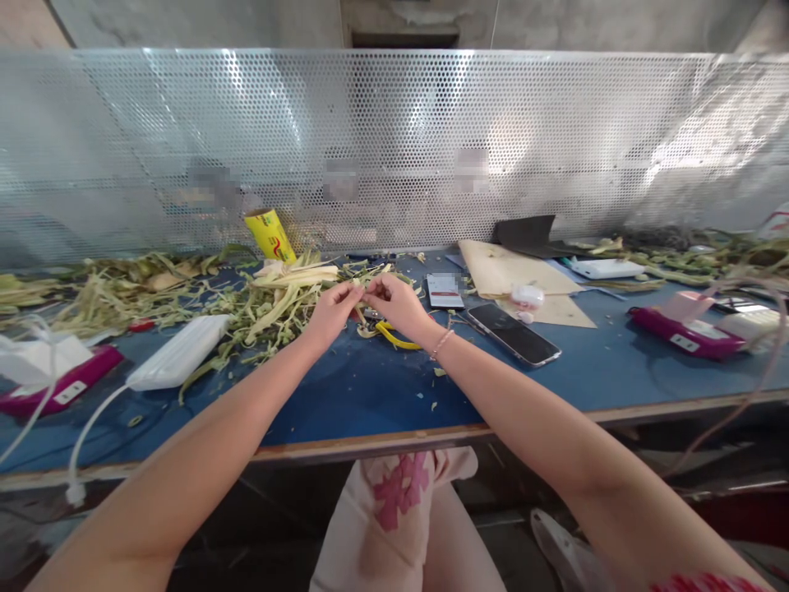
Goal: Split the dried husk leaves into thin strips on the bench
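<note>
My left hand (pixel 338 309) and my right hand (pixel 398 302) meet above the blue table, fingertips pinched together. Whatever sits between the fingers is too small and hidden to make out. Just behind and to the left lies a loose heap of pale green plant stalks and leaves (pixel 271 308). Under my right wrist shows a yellow curved handle (pixel 398 337), the rest of that tool being covered by my hand. A small pale scrap of plant (pixel 368 330) lies right below the fingertips. A bracelet circles my right wrist.
A yellow tube (pixel 271 234) leans at the back. Right of my hands are a phone (pixel 514 333), a small flat scale-like device (pixel 445 291) and brown paper (pixel 518 271). White power strip (pixel 178 353) and purple devices (pixel 687 333) flank both sides. A perforated metal screen (pixel 394 148) stands behind.
</note>
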`<action>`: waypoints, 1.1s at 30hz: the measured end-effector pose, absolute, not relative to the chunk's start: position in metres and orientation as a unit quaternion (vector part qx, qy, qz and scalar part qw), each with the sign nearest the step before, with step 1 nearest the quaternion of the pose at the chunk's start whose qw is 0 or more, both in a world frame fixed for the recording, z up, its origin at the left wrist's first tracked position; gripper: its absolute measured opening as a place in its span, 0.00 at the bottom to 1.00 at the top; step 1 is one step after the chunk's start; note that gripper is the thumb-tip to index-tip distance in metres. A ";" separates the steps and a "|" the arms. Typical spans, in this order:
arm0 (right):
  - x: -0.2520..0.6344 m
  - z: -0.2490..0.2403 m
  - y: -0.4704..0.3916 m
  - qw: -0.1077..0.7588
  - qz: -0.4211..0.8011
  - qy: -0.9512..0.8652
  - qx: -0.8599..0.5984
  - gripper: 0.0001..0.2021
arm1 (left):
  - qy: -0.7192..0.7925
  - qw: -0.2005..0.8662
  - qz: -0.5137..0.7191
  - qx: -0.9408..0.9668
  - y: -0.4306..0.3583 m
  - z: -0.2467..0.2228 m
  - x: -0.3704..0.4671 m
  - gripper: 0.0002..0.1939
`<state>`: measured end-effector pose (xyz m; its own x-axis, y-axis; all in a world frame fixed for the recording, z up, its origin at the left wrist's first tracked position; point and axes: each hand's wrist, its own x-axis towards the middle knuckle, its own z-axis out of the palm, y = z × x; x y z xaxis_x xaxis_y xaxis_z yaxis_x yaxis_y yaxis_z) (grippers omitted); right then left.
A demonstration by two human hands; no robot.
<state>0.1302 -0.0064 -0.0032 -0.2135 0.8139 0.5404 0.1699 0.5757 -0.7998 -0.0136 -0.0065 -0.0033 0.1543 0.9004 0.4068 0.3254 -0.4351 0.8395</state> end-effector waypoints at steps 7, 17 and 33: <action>0.131 -0.004 -0.007 0.520 0.303 -0.722 -0.342 0.08 | 0.453 0.289 0.484 0.691 -0.006 -0.005 -0.014 0.12; 0.123 -0.010 0.000 0.552 0.484 -0.567 -0.374 0.13 | 0.476 0.248 0.481 0.693 -0.009 0.000 -0.013 0.11; 0.131 -0.004 -0.005 0.578 0.322 -0.687 -0.301 0.17 | 0.437 0.306 0.458 0.711 -0.008 -0.003 -0.012 0.14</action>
